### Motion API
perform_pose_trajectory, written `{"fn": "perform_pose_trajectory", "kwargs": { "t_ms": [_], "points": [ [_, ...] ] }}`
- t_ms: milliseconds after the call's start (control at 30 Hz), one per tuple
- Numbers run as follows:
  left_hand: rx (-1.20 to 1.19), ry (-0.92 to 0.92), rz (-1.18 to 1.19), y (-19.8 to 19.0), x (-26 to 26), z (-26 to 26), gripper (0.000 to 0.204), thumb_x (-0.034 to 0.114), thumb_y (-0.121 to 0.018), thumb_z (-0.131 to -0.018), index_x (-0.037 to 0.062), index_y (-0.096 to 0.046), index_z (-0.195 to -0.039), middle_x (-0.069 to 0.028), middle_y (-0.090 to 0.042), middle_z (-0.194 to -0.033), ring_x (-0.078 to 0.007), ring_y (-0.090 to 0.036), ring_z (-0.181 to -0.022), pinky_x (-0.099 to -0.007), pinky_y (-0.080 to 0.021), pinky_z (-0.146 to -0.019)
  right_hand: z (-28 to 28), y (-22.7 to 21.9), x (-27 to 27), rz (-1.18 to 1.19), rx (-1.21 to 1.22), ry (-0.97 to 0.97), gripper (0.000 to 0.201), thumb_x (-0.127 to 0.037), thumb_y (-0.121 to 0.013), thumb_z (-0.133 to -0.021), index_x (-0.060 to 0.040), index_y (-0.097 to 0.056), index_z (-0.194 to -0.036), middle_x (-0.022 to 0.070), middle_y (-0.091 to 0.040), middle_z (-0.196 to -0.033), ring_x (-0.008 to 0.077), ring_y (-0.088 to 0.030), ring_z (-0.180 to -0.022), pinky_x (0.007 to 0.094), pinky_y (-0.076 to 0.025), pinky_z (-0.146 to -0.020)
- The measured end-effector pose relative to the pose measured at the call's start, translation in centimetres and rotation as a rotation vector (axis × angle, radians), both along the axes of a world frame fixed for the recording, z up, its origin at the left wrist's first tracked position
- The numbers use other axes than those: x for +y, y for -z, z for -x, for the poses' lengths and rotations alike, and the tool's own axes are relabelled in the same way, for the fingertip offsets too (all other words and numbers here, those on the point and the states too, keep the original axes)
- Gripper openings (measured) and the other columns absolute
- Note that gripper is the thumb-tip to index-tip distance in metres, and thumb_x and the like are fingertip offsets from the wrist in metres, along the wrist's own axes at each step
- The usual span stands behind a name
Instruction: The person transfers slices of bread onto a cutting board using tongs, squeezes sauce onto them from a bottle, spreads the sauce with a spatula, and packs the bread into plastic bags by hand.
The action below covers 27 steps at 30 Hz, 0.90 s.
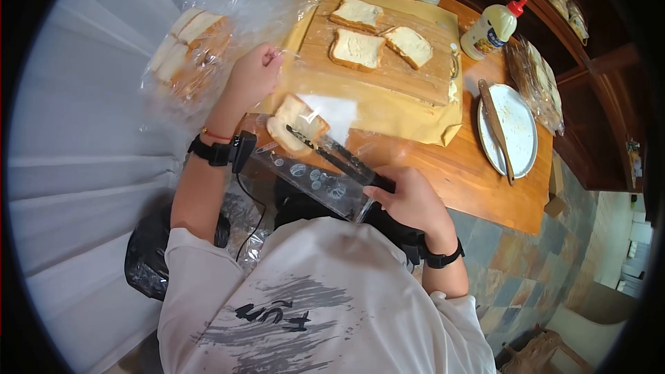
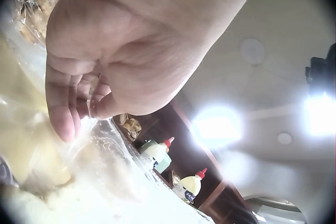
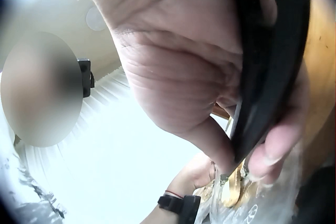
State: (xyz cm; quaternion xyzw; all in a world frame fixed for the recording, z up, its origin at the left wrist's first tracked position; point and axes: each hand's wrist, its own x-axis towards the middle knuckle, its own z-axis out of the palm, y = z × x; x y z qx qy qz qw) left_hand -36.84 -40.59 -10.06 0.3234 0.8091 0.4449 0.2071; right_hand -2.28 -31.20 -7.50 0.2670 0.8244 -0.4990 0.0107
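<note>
My left hand point(image 1: 255, 73) pinches the edge of a clear plastic bag point(image 2: 113, 153) between curled fingers and thumb. White line drawings mark the bag's lower part, which hangs over the table's near edge. A slice of bread point(image 1: 282, 127) with a brown crust shows at the bag, below my left hand. My right hand point(image 1: 410, 201) grips black tongs point(image 1: 343, 161), whose tips reach onto the slice. Close up in the right wrist view, fingers and thumb wrap the tongs' black handle point(image 3: 270, 71).
Three spread bread slices point(image 1: 357, 50) lie on a wooden board point(image 1: 422, 86) over yellow paper point(image 1: 388, 123). To the right are a plate point(image 1: 523, 135) with a wooden spreader point(image 1: 493, 121), two bottles point(image 1: 490, 31) and bagged bread point(image 1: 544, 86). Another bread bag point(image 1: 187, 48) lies left.
</note>
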Motion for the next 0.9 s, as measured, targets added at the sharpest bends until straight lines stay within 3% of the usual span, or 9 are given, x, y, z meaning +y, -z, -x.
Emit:
{"fn": "perform_pose_trajectory", "kwargs": {
  "t_ms": [33, 100, 400, 600, 900],
  "points": [
    [0.006, 0.005, 0.001, 0.2, -0.1, 0.1, 0.015, 0.016, -0.063, -0.102, 0.0014, -0.062, -0.1, -0.0049, -0.065, -0.075, -0.0109, -0.061, -0.059, -0.0291, -0.05, -0.055, -0.1, -0.5, 0.0, -0.004, -0.004, 0.01, 0.026, -0.018, -0.077, -0.089, 0.0054, -0.072, -0.099, 0.0259, -0.065, -0.072, 0.0396, -0.064, -0.067, 0.042, -0.051, -0.066],
    [0.01, 0.017, -0.003, 0.3, -0.1, 0.0, 0.014, 0.016, -0.063, -0.102, 0.0018, -0.062, -0.1, -0.0042, -0.065, -0.075, -0.01, -0.06, -0.059, -0.0288, -0.05, -0.054, 0.0, -1.6, -0.1, -0.072, -0.073, 0.055, 0.024, -0.017, -0.076, -0.089, 0.0044, -0.072, -0.099, 0.0287, -0.066, -0.077, 0.0474, -0.064, -0.075, 0.0455, -0.052, -0.067],
    [-0.033, 0.007, -0.026, 0.2, -0.3, -0.3, 0.017, 0.018, -0.064, -0.103, 0.0018, -0.063, -0.101, -0.0024, -0.064, -0.077, -0.0092, -0.059, -0.059, -0.0263, -0.049, -0.053, -0.8, -1.7, -0.7, -0.348, -0.067, 0.093, 0.021, -0.022, -0.072, -0.093, -0.0008, -0.071, -0.095, 0.0252, -0.068, -0.076, 0.0468, -0.067, -0.076, 0.0529, -0.054, -0.069],
    [0.004, -0.01, -0.033, 0.5, -0.3, -0.2, 0.016, 0.018, -0.065, -0.102, 0.0019, -0.065, -0.101, -0.0029, -0.064, -0.076, -0.01, -0.059, -0.06, -0.0265, -0.048, -0.054, -0.7, -2.6, -0.2, -0.374, -0.132, 0.075, 0.025, -0.026, -0.064, -0.1, -0.0032, -0.071, -0.093, 0.0255, -0.068, -0.079, 0.0466, -0.066, -0.078, 0.0542, -0.052, -0.067],
    [0.086, -0.014, -0.005, 1.3, -0.5, 0.4, 0.018, 0.019, -0.066, -0.1, 0.0006, -0.066, -0.102, -0.0068, -0.068, -0.079, -0.0132, -0.062, -0.066, -0.03, -0.05, -0.064, -2.9, -3.0, 1.9, -0.344, -0.111, 0.251, 0.022, -0.024, -0.068, -0.096, -0.0026, -0.074, -0.1, 0.0259, -0.067, -0.081, 0.0464, -0.066, -0.079, 0.0505, -0.051, -0.067]
  ]
}}
